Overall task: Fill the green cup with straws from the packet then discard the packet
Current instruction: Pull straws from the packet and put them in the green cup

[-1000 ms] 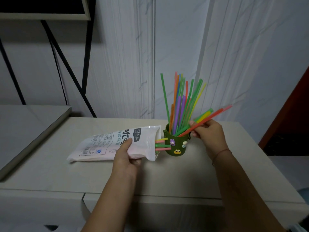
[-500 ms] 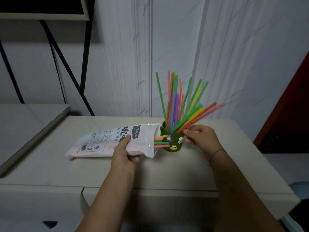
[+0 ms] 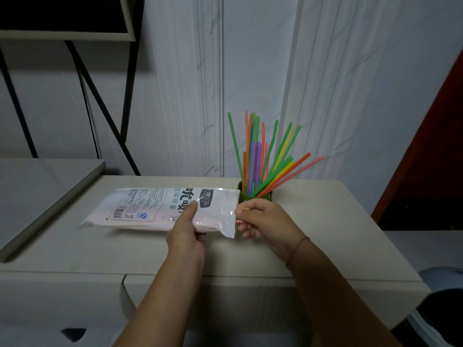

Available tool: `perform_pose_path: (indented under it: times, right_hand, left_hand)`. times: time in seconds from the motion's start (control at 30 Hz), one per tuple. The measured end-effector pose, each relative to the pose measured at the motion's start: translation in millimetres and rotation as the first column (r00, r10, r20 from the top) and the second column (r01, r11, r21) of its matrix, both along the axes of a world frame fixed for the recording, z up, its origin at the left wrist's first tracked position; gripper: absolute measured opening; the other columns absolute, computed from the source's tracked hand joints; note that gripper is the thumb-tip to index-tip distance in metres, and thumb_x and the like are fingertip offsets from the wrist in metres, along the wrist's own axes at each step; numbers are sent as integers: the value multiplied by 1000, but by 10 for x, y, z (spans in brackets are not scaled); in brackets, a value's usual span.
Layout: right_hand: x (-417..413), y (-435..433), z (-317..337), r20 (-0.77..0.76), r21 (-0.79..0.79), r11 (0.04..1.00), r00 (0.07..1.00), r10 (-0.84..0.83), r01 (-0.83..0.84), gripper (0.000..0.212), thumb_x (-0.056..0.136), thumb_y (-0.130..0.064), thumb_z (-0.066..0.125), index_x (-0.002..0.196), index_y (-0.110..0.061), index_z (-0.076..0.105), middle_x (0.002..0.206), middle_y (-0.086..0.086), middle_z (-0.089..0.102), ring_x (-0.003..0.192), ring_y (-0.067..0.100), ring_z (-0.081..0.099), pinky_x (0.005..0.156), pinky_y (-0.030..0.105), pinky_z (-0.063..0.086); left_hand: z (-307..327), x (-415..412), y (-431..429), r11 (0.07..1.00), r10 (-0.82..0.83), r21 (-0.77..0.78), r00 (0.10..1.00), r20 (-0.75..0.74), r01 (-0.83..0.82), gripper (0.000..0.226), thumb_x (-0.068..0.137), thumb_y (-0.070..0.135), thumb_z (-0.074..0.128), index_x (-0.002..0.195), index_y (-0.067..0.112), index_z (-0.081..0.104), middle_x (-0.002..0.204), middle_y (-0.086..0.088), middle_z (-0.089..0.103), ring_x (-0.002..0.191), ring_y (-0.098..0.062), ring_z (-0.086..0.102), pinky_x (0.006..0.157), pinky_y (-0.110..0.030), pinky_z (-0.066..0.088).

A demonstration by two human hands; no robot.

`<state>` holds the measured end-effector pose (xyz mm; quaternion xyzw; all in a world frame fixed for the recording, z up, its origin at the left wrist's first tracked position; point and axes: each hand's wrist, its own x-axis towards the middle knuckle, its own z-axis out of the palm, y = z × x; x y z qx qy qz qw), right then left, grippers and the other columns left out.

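while left hand (image 3: 186, 236) grips packet (image 3: 150, 209), right fingers (image 3: 253, 205) pinch protruding straws (image 3: 240, 221).

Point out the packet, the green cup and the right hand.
packet (image 3: 150, 209): head view, middle of its printed face.
green cup (image 3: 246, 197): head view, side wall below the rim.
right hand (image 3: 268, 224): head view, back of the hand.
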<state>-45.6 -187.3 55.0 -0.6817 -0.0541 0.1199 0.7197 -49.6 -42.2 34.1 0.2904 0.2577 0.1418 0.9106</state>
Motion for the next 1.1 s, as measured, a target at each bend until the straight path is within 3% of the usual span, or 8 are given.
perform_pose_path:
  times: [0.17,0.3,0.4,0.47,0.6,0.83,0.97,1.1]
  right_hand:
    - [61,-66,4,30,43,994,995,-99,97,6,83,-1,64,79,-5,67,60,6,65,46,6,59,48,16,50]
    - [150,-238,18,33,88,975,978,-208,204,8,85,-3,63,77,-5,67,47,-1,62,41,4,56,44,14,48]
    - [189,-301,11,36,107,963,967,-253,248,9,85,-7,64,77,-7,68,48,-1,61,42,4,55,43,14,47]
    - [192,-274,-3,18,154,962,973,-230,224,8,85,-6,63,79,-7,68,49,-1,61,42,4,55,42,15,47]
    - [173,-164,-29,-15,213,965,988,-152,152,7,86,-4,61,90,-4,66,52,-1,64,43,5,56,43,16,47]
    - [131,-94,-16,-3,155,985,998,-70,69,10,85,2,60,85,-3,69,58,3,66,48,6,59,49,16,51]
    - [162,-159,2,-28,208,970,992,-121,124,10,86,4,58,86,1,67,53,3,64,45,6,58,46,16,49]
    - [209,-291,33,-74,289,938,981,-178,192,4,85,2,60,84,2,64,49,2,62,42,5,55,42,14,46]
  left_hand:
    - [12,-9,73,999,17,-48,1000,-8,-17,48,82,0,67,127,11,55,122,-10,66,90,-21,67,80,-37,55]
    - [7,13,172,996,29,-88,999,-31,-32,51,83,1,66,131,13,52,119,-6,66,82,-17,67,62,-33,59]
    - [7,18,190,994,27,-108,999,-46,-32,53,84,0,65,133,13,51,123,-7,65,93,-20,67,68,-37,60]
    - [8,22,187,993,24,-114,998,-58,-30,50,85,-1,64,131,13,52,124,-7,65,97,-21,66,69,-36,59]
    - [16,30,163,992,10,-126,999,-34,-14,39,86,-1,62,122,13,56,121,-7,65,78,-16,65,50,-31,57]
    - [15,28,96,991,-35,-130,999,-16,33,43,83,2,67,122,15,54,98,-5,69,83,-18,68,53,-33,59]
    - [4,56,167,988,-1,-156,1000,-27,-3,41,86,-3,61,121,15,52,107,-6,67,79,-18,65,52,-34,57]
    - [9,71,229,987,-21,-162,999,-37,15,25,88,-3,57,106,14,57,94,-4,65,74,-16,63,44,-29,55]
